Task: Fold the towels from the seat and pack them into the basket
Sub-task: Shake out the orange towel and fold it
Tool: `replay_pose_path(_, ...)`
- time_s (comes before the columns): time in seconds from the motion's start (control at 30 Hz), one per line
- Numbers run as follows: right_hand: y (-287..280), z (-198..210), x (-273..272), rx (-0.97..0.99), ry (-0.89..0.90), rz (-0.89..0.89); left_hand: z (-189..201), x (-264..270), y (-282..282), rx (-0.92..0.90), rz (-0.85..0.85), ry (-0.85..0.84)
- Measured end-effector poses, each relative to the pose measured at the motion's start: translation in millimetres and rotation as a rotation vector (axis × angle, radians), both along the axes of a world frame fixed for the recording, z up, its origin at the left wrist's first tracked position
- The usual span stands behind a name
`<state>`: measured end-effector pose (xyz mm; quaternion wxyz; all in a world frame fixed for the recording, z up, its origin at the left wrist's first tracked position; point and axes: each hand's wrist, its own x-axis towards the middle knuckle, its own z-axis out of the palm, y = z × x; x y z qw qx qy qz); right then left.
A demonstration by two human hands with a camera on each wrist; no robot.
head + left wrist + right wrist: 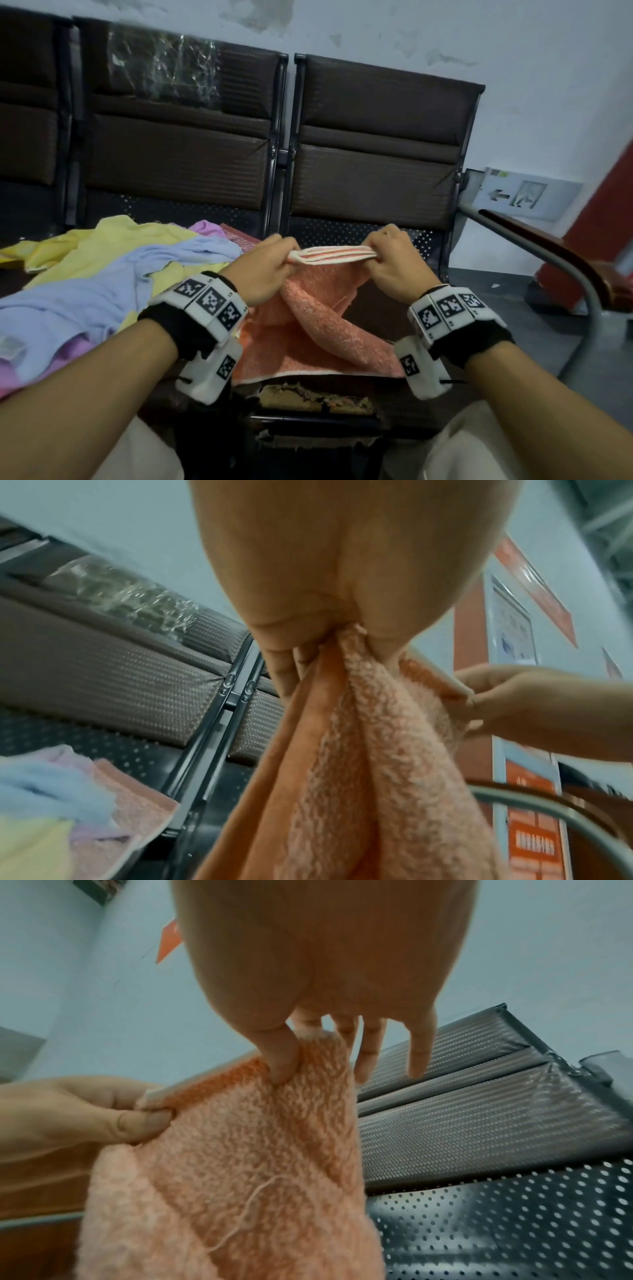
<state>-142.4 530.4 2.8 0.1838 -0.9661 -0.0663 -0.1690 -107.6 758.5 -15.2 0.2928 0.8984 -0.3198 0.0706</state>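
An orange towel (315, 325) with a white striped hem hangs over the right seat, its lower part lying on the cushion. My left hand (270, 263) pinches the left end of the doubled top edge. My right hand (387, 260) pinches the right end, thumb and forefinger on the cloth, the other fingers loose. In the left wrist view the orange towel (359, 764) drops from my left hand (329, 645). The right wrist view shows the orange towel (240, 1164) nipped by my right hand (301, 1053). No basket is in view.
A heap of yellow (102, 246), blue (85, 301) and pink (48, 356) towels lies on the left seat. Dark padded chair backs (376, 137) stand behind. A curved metal armrest (561, 267) runs at the right. The seat's front edge (308, 397) is torn.
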Motion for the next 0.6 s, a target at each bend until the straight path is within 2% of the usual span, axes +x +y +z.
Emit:
replay_pose_path(0.17,5,36,-12,0.227,-0.166,-0.037,42,-16,1,-0.197,0.118,-0.006)
replay_pose_path(0.33,15,98,-13,0.484,-0.443,-0.072,104,-23,10,-0.379,0.137,-0.122)
replay_pose_path(0.4,19,118,-10,0.537,-0.506,-0.067,121,-19,13,-0.393,0.16,-0.153)
replay_pose_path(0.6,19,132,10,0.4,-0.356,-0.061,127,11,11,-0.287,0.273,-0.093)
